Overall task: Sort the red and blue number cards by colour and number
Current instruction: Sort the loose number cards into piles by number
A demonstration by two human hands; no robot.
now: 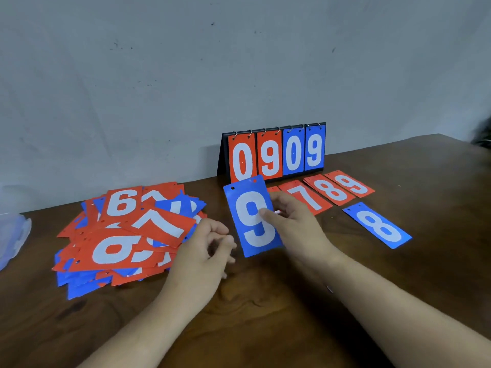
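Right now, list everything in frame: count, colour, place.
Scoreboard: one, black stand, red 0 9 and blue 0 9, back of table by the wall.
Card pile: one heap, red and blue mixed, table left.
Red cards: 7, 8, 9 showing, row in front of scoreboard.
Blue 8 card: one, table right.
Blue 9 card: one, held, centre.
Plastic item: one, clear bluish, left edge.
Table: one, brown wood.
Left grip: beside pile, fingers loosely curled, holds nothing.
Right grip: holds blue 9 card.

We see a smooth, faintly glossy wooden desk. On it the number cards look matt, the scoreboard rings metal.
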